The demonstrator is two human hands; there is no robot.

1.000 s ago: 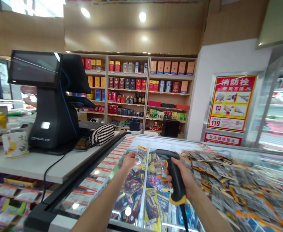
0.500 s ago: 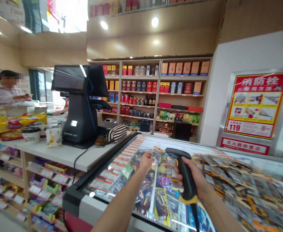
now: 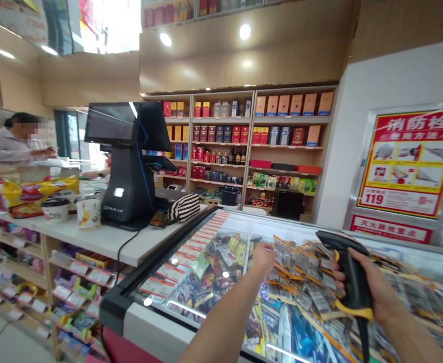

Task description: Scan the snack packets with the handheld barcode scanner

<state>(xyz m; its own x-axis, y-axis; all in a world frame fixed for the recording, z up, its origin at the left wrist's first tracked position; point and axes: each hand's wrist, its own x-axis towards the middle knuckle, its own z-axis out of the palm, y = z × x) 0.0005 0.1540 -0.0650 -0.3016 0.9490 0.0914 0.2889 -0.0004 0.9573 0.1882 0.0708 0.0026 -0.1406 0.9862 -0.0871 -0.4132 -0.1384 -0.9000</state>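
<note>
My right hand (image 3: 380,282) is wrapped round the grip of a black barcode scanner (image 3: 353,267) with yellow trim. Its cord hangs down, and the scanner's head points left over the freezer. To the left, my left hand (image 3: 264,258) reaches over the glass top, its fingers pinched at the edge of a small clear packet (image 3: 280,252) with an orange strip. The fingertips are partly hidden. Between my two hands lie many similar small packets (image 3: 308,275) in an overlapping heap on the glass. Bagged goods (image 3: 216,275) show through the freezer top.
A black point-of-sale terminal (image 3: 125,176) stands on the white counter (image 3: 121,247) at left, with a striped pouch (image 3: 183,207), a lidded cup (image 3: 55,209) and yellow snack bags (image 3: 40,196). Beyond it stands a person (image 3: 13,141). Boxed goods fill the back shelves (image 3: 221,121).
Both my hands and the scanner have moved right across the freezer. The orange-strip packets now spread further left, beside my left hand. The view has turned slightly left.
</note>
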